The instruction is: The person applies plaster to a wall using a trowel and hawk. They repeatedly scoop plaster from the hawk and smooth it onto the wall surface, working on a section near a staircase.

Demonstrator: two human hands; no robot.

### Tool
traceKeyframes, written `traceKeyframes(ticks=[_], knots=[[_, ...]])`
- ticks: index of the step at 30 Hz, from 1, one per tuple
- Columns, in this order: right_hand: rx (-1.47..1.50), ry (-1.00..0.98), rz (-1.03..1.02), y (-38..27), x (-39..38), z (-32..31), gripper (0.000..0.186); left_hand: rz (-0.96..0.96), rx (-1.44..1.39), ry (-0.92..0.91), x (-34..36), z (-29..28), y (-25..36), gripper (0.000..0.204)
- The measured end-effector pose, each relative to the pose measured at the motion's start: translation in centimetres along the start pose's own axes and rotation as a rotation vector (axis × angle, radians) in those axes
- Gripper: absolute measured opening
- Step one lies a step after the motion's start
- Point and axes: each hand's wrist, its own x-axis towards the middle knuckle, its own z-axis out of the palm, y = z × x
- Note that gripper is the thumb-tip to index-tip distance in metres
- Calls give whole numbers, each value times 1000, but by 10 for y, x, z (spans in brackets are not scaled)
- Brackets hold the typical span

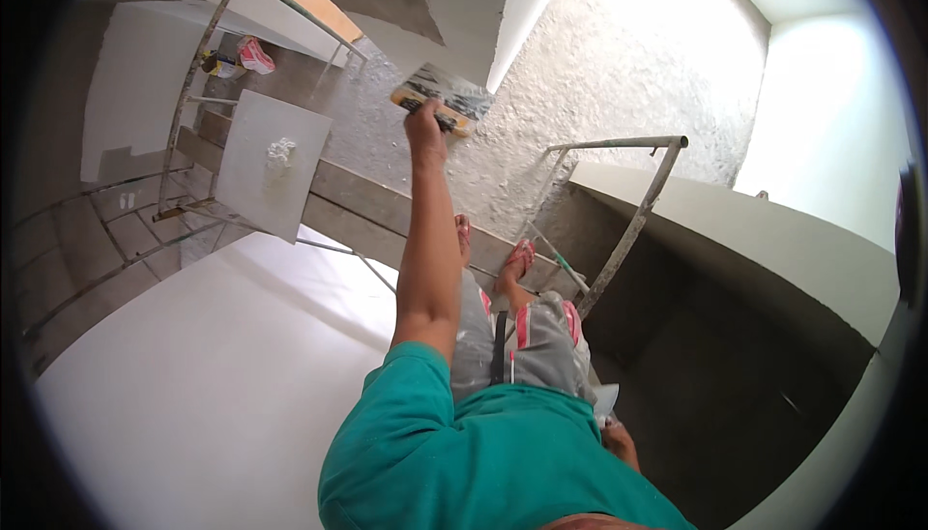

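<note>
My left arm stretches forward, and my left hand [426, 132] is closed round the dark handle of a wide plastering trowel [452, 92]. The trowel has a grey, smeared blade and a yellow-orange back edge. Its blade is at the lower end of a partly coated wall [464, 17]; whether it touches cannot be told. Low at my right side, my right hand [620, 441] is closed by a pale flat piece [606, 400], probably a blade, mostly hidden by my shirt. Left of my left forearm, a white board [253, 158] bears a lump of white putty [281, 151].
I stand on wooden planks [362, 209] between metal scaffold frames, one on the left [186, 95] and one on the right [633, 211]. Behind the right frame is a dark recess [725, 356]. A red-and-white bag [255, 55] lies at the far left. Rough plaster covers the far surface [638, 56].
</note>
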Motion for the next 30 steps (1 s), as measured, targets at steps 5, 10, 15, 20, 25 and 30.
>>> traceKeyframes(ticks=[5, 10, 15, 20, 25, 30], knots=[[4, -18, 154, 51, 13, -15, 30, -135, 135, 140, 78, -28, -97, 34], [-587, 140, 278, 50, -2, 2, 51, -146, 174, 191, 107, 4, -115, 29], [-457, 131, 265, 50, 0, 8, 48, -130, 181, 123, 120, 20, -101, 24], [-444, 140, 190, 68, 19, 6, 45, -66, 239, 108, 103, 55, -69, 20], [-639, 159, 8, 112, 64, -44, 42, -8, 336, 63, 63, 99, 28, 16], [60, -8, 168, -17, -29, 29, 34, 162, 158, -32, -12, 127, 74, 28]])
